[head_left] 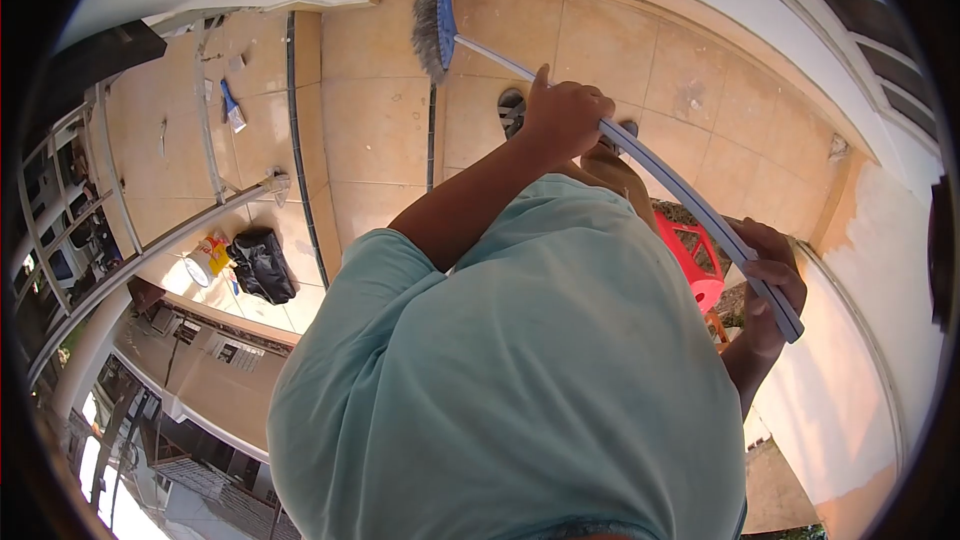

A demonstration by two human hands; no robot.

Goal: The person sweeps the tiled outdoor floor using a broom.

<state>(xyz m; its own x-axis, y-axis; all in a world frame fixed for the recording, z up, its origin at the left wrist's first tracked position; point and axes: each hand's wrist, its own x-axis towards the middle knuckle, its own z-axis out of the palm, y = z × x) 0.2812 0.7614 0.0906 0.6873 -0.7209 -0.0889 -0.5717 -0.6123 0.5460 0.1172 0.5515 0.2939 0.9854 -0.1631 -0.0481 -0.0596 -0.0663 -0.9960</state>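
A long pale blue-grey handle [680, 185] is held in both hands. Its middle stretch is closed upon by the left hand [568, 118], the fingers curled around it and one digit pointed up, toward the far side. Near its free end it is wrapped by the fingers of the right hand [772, 285], with a short end left protruding; neither grasp is loose enough for a gap to be seen.

The handle is joined at its far end to a blue plastic broom head [447, 20] fringed with grey bristles [428, 30]. The broom head is placed over the tan tiled floor [610, 40], beside a wall's corner; whether the bristles are pressed to the tiles cannot be told.

Beneath the left hand a dark striped sandal [511, 110] is partly seen. A red plastic stool [704, 280] is half hidden behind the handle. Farther left, a blue-handled flat tool [232, 105] and a black bag [262, 265] are seen on the tiles.
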